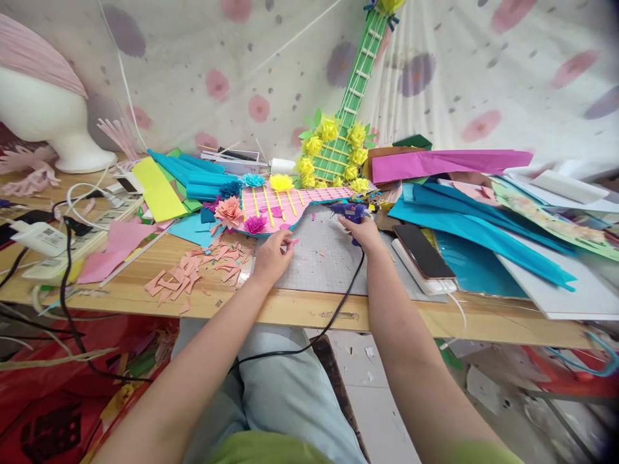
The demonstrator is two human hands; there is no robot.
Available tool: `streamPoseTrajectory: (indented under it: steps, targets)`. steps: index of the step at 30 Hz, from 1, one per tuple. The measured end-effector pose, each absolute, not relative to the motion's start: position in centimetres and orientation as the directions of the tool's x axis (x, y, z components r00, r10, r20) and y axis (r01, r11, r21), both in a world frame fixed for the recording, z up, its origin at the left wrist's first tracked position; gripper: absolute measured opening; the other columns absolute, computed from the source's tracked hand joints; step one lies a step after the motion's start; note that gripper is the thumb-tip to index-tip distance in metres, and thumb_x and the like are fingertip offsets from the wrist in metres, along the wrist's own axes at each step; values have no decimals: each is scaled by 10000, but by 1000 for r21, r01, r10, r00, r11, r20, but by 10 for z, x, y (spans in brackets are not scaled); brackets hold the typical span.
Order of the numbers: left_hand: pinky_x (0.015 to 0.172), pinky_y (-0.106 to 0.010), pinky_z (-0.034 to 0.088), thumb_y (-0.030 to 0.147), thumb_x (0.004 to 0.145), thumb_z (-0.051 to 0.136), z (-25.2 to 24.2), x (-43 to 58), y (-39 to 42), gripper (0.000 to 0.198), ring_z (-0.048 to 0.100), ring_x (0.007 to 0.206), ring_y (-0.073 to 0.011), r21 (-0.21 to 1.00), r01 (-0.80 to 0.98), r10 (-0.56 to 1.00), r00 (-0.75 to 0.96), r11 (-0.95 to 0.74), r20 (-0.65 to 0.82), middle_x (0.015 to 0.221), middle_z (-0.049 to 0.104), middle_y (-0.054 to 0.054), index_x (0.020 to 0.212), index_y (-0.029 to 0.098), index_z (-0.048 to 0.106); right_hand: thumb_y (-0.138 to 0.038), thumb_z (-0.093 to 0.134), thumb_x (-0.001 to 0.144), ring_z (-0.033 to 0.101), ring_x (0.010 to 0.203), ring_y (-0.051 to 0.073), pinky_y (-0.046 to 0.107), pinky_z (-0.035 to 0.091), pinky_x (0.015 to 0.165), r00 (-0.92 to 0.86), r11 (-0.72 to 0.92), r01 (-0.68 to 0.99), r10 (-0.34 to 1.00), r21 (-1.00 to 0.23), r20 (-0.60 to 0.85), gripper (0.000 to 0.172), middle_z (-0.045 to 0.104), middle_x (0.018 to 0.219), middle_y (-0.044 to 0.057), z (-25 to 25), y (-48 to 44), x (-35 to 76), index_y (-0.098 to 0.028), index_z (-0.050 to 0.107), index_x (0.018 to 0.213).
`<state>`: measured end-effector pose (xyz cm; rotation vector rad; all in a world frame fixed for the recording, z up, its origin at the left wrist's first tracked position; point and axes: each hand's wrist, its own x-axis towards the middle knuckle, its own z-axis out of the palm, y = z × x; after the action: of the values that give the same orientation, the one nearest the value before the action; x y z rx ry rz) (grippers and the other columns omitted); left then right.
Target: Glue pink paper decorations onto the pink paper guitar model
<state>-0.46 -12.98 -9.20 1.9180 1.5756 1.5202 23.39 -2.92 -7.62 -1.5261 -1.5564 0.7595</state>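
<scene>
My right hand (pixel 362 231) is wrapped round a dark blue glue gun (pixel 349 211), whose black cord hangs over the table edge. Just below a pink paper guitar (pixel 271 205), my left hand (pixel 273 258) pinches a small pink piece (pixel 293 243), too small to make out well. The guitar lies flat, with yellow strips across it and a blue edge. Paper flowers sit at its left end, among them a coral flower (pixel 229 211) and a magenta flower (pixel 256 223). A grey cutting mat (pixel 329 264) is under both hands.
Behind stands a green paper guitar (pixel 333 158) with yellow flowers. Coral paper scraps (pixel 181 277) lie at left, near a power strip (pixel 91 235). To the right are a phone (pixel 424 250) on a white power bank and blue paper sheets (pixel 464 222). A white mannequin head (pixel 53 109) stands far left.
</scene>
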Motion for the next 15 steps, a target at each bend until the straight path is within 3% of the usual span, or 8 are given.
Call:
streamPoseTrajectory:
  steps: [2, 4, 8, 10, 15]
  targets:
    - [607, -216, 485, 128, 736, 587, -96, -8, -131, 217, 623, 684, -111, 784, 505, 842, -187, -360, 506, 807, 665, -6, 938, 207, 579, -563, 671, 650, 613, 702, 160, 261, 478, 563, 17, 91, 308, 995, -947, 101, 438, 670, 862, 99, -66, -37, 232, -171, 609, 836]
    - [582, -214, 479, 173, 721, 620, -98, -14, -130, 203, 615, 645, -106, 861, 402, 864, -255, -312, 433, 771, 654, -2, 916, 200, 570, -556, 700, 637, 576, 648, 116, 225, 431, 512, -160, 136, 183, 981, -974, 107, 424, 665, 855, 71, -55, -48, 227, -178, 610, 806]
    - [512, -219, 481, 263, 670, 666, -100, -22, -127, 319, 638, 630, -134, 969, 120, 907, -342, -216, 244, 717, 626, 10, 931, 197, 495, -563, 716, 634, 466, 505, 73, 214, 349, 454, -478, 143, 257, 879, -956, 3, 425, 564, 592, -4, -42, -65, 214, -158, 621, 718]
    - [481, -222, 481, 276, 640, 678, -101, -22, -126, 362, 651, 629, -151, 981, 36, 912, -365, -189, 189, 699, 615, 18, 913, 202, 452, -569, 717, 631, 444, 470, 66, 211, 315, 436, -528, 142, 313, 848, -939, -48, 432, 509, 528, -28, -40, -69, 208, -157, 598, 679]
    - [462, -211, 480, 284, 615, 691, -100, -21, -127, 387, 662, 631, -155, 984, 14, 910, -378, -176, 169, 689, 608, 29, 868, 214, 407, -587, 708, 623, 502, 489, 95, 213, 295, 426, -583, 133, 372, 804, -919, -120, 446, 495, 494, -29, -41, -71, 199, -173, 544, 643]
